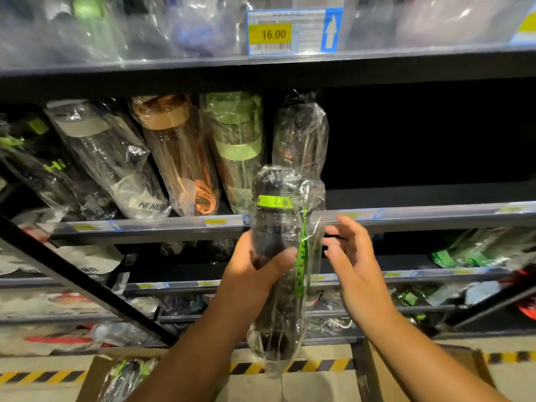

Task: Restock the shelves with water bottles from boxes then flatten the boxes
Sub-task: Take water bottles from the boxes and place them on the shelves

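Clear-wrapped dark water bottle (pixel 275 256), green-ringed, upright in left hand (pixel 249 274) grip; right hand (pixel 352 256) spread beside.

We read "16.00" in dark digits on the yellow patch of the price tag (pixel 294 31) clipped to the upper shelf edge (pixel 406 58), beside a white up-arrow on blue and an unreadable barcode. A wrapped white-capped bottle (pixel 116 161) shows "NI NU". The small yellow labels (pixel 215 221) on the lower rail are blurred.
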